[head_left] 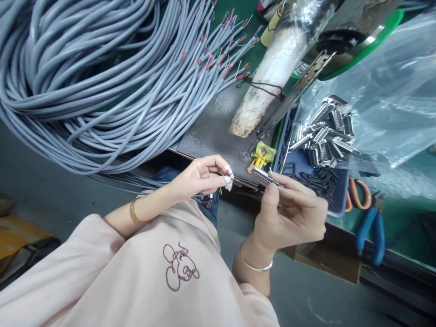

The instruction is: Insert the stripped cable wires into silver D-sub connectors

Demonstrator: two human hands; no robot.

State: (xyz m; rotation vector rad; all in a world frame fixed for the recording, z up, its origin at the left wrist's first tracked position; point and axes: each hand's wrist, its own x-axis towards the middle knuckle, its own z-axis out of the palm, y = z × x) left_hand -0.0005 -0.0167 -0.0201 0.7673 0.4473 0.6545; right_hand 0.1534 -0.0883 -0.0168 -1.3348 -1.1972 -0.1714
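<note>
My left hand (208,177) is in front of the bench edge, thumb and forefinger pinched together on thin wires (229,172), of which only short dark and reddish bits show at the fingertips. White wrapping covers the tips of these fingers. A short gap to the right, my right hand (289,209) grips a metal multi-pin connector (263,175) between thumb and fingers, its row of contacts facing up. Behind the connector, a soldering iron stand or clip with yellow parts and a yellow sponge-like piece (265,151) sits on the dark metal plate (214,122).
A large bundle of grey cables (112,104) with stripped coloured ends fills the back left. A plastic-wrapped tube (259,86) leans over the plate. At right, a blue tray (337,204) holds loose connectors (327,131) and black pieces (316,181), beside blue-handled cutters (371,231) and orange-handled scissors (359,193).
</note>
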